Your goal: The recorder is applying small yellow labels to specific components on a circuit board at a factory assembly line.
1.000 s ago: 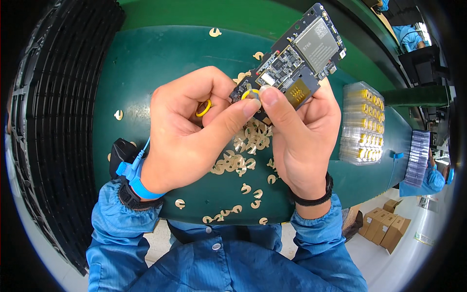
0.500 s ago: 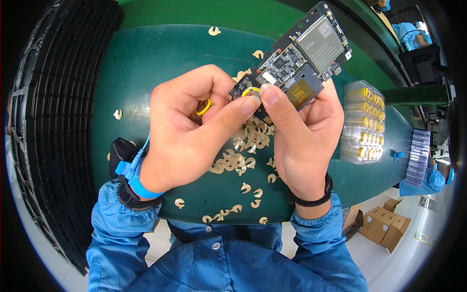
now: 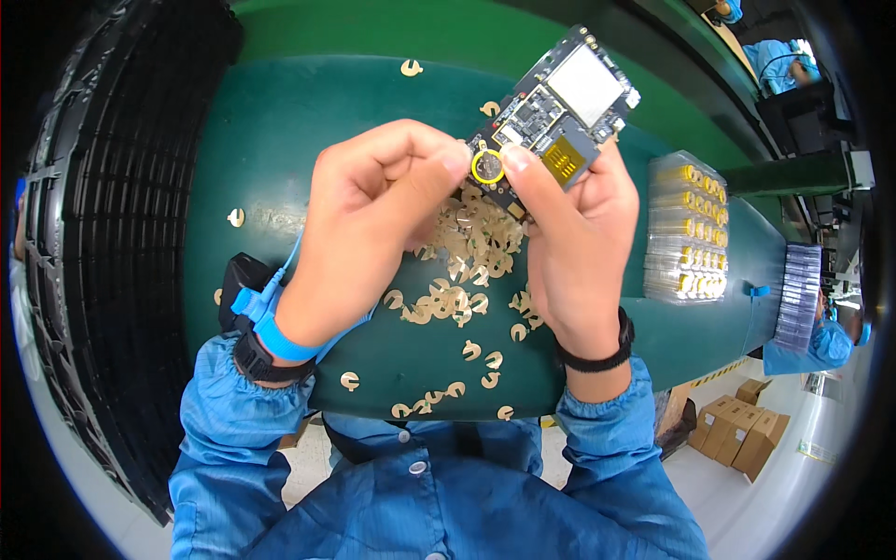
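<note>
Nearer and leftward comes your flat black circuit board, clasped in your right hand over the dark-green tabletop, your left hand pinched narrow beside its round yellow-rimmed coin cell, contents unclear; likely light, stiff, fragile, so grip edges!

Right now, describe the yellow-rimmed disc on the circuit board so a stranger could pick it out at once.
Over the green table, find the circuit board held in the right hand. The yellow-rimmed disc lies at the board's lower-left end. Its round yellow outline sets it apart from the pale, square-cornered plate toward the other end.
</note>
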`<state>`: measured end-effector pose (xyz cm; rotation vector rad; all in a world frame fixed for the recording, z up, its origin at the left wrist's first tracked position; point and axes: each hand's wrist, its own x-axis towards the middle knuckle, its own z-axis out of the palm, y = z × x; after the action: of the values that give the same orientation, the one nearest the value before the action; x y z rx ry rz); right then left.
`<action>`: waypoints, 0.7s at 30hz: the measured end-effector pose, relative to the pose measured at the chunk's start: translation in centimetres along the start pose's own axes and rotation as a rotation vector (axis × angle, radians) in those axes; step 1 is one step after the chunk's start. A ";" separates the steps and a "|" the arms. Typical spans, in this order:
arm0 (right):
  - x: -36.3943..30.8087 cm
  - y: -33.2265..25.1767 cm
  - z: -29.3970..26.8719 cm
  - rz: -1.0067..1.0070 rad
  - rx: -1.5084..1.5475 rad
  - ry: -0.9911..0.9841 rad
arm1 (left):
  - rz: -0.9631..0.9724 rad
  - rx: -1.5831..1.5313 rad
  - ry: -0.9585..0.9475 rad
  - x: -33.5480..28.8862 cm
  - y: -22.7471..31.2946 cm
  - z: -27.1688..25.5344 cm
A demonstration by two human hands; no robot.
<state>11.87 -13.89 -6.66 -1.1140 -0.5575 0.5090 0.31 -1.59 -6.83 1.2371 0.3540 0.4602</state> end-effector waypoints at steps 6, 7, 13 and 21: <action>4.6 -1.5 -1.3 0.075 -0.344 -0.103 | -0.031 -0.388 0.150 1.0 -0.8 -2.4; 6.2 -1.9 -1.6 0.069 -0.450 -0.120 | -0.014 -0.385 0.146 1.2 -1.0 -2.5; 18.1 1.1 -5.2 0.053 -0.838 0.159 | 0.002 -0.548 0.095 1.6 -0.2 -1.7; 11.2 0.0 -4.8 -0.505 -1.274 0.112 | 0.076 -0.481 -0.034 1.5 0.7 -1.3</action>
<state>23.44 -10.04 -6.47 -2.0802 -1.0733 -0.4584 0.83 0.41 -6.50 0.7903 0.1529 0.5507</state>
